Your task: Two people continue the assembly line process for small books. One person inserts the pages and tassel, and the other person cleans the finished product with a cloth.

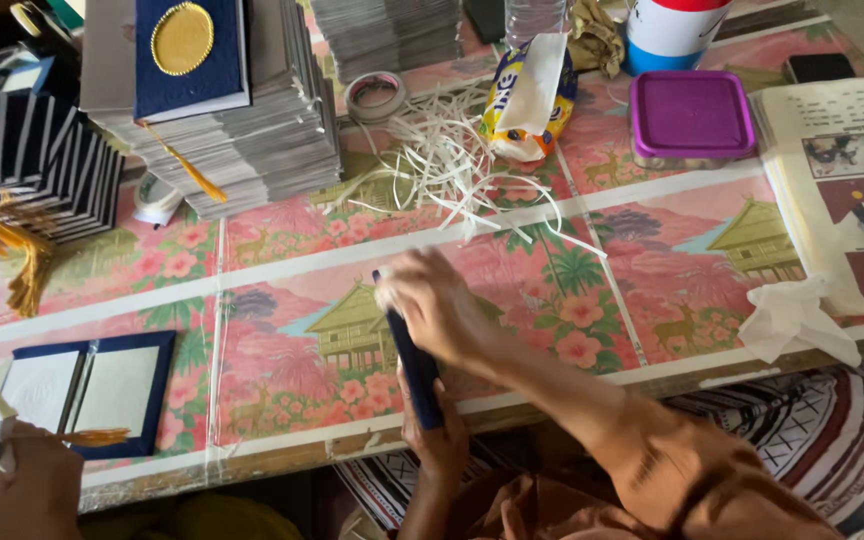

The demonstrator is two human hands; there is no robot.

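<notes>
Navy folder [414,362] between both hands (edge-on)

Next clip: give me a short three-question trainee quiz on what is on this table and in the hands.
1. True or false: the closed dark blue folder is held by both the left hand and the right hand.
2. What colour is the lid of the square container? A green, B purple, C yellow.
3. What lies near the front left edge of the table, by another person's hand?
Key: 1 true; 2 B; 3 an open blue folder with a gold tassel.
</notes>
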